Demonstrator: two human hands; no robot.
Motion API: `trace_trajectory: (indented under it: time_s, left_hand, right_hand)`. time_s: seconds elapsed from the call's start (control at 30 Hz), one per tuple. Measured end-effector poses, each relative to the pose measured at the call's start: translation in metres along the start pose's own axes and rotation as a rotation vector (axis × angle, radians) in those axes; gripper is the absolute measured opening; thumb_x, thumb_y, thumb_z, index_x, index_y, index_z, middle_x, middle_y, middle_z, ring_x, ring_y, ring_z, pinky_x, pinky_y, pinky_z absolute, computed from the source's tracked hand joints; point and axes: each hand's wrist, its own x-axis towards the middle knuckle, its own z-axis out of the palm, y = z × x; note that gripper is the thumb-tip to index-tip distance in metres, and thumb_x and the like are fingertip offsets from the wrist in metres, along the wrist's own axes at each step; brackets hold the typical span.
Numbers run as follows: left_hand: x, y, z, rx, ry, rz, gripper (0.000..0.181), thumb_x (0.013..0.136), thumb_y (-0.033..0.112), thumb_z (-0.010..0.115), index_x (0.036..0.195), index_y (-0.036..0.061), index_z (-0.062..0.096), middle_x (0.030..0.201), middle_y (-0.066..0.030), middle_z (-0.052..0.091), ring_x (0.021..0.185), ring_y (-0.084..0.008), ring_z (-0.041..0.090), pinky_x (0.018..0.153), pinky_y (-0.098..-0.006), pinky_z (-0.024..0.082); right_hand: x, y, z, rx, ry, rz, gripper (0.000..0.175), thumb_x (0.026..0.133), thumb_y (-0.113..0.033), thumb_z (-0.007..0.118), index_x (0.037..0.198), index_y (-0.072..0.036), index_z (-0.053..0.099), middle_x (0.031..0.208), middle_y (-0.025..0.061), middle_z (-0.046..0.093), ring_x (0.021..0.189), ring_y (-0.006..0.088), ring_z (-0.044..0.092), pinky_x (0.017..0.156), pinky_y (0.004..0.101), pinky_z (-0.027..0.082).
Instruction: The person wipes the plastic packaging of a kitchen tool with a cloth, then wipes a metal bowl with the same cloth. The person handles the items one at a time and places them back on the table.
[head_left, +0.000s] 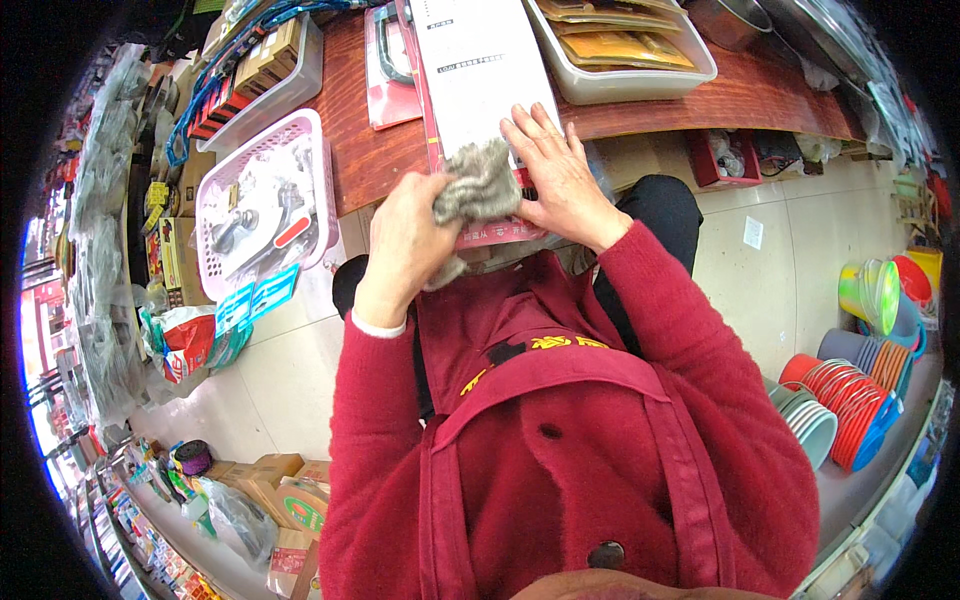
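Note:
My left hand (409, 244) grips a crumpled grey striped cloth (480, 184), which lies against the near part of a long white package with a red end (487, 82). Part of the cloth hangs below my fingers. My right hand (559, 176) rests with spread fingers on the right side of the package, just beside the cloth, and holds nothing that I can see. The package reaches from the wooden table (360, 157) towards my lap and bears printed writing. Left of it on the table lies a flat clear-and-red pack (394, 90) with a dark curved metal part.
A pink basket (326, 187) of bagged metal parts stands left of the table. Plastic bins with small boxes (304, 82) and with orange-brown packets (637, 86) flank the package. A red open box (701, 161) sits under the table edge. Stacked buckets (840, 397) stand at the right.

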Motion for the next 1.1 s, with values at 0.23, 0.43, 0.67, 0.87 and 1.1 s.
trace_trajectory:
  time_s: [0.23, 0.43, 0.67, 0.87, 1.1]
  left_hand:
    - [-0.017, 0.026, -0.013, -1.083, 0.098, -0.194, 0.043, 0.084, 0.002, 0.072, 0.126, 0.0037, 0.062, 0.107, -0.0044, 0.07, 0.099, -0.0137, 0.065, 0.091, -0.0284, 0.05]
    - [-0.011, 0.037, 0.019, -1.524, 0.199, -0.211, 0.053, 0.106, 0.03, 0.051, 0.146, -0.0025, 0.039, 0.143, -0.0136, 0.051, 0.129, -0.0256, 0.053, 0.111, -0.0402, 0.041]
    - [-0.002, 0.018, 0.018, -0.666, 0.182, 0.01, 0.035, 0.096, 0.019, 0.067, 0.126, -0.0008, 0.064, 0.111, -0.0121, 0.069, 0.11, -0.019, 0.062, 0.097, -0.0326, 0.047]
    - [0.023, -0.015, 0.032, -0.136, 0.197, 0.049, 0.054, 0.083, 0.017, 0.075, 0.135, 0.0089, 0.061, 0.145, -0.0188, 0.05, 0.129, -0.0333, 0.053, 0.107, -0.0408, 0.044]
    - [0.022, -0.016, 0.047, -0.21, 0.254, 0.0, 0.055, 0.08, 0.012, 0.077, 0.133, 0.0081, 0.062, 0.142, -0.0177, 0.052, 0.129, -0.033, 0.053, 0.107, -0.0398, 0.044]
  right_hand:
    - [0.004, -0.012, -0.016, 0.281, 0.086, 0.136, 0.08, 0.081, -0.031, 0.075, 0.149, -0.007, 0.041, 0.155, 0.0183, 0.038, 0.147, 0.0389, 0.03, 0.116, 0.0657, 0.018]
    - [-0.01, -0.055, -0.023, 0.608, 0.186, -0.036, 0.092, 0.081, -0.034, 0.081, 0.155, -0.009, 0.033, 0.154, 0.0258, 0.035, 0.143, 0.0388, 0.037, 0.116, 0.042, 0.032]
    - [0.017, -0.035, -0.037, 0.496, 0.369, -0.047, 0.059, 0.075, 0.001, 0.069, 0.132, -0.011, 0.059, 0.118, 0.0151, 0.067, 0.11, 0.0316, 0.066, 0.094, 0.0396, 0.053]
    - [0.066, 0.007, -0.06, -0.003, 0.281, -0.083, 0.049, 0.079, -0.011, 0.07, 0.127, -0.02, 0.062, 0.108, 0.015, 0.066, 0.096, 0.0363, 0.067, 0.083, 0.0442, 0.056]
    - [0.059, 0.0, -0.033, -0.24, 0.033, -0.123, 0.035, 0.078, -0.013, 0.071, 0.112, -0.021, 0.066, 0.104, 0.0118, 0.061, 0.091, 0.0338, 0.069, 0.076, 0.0466, 0.057]
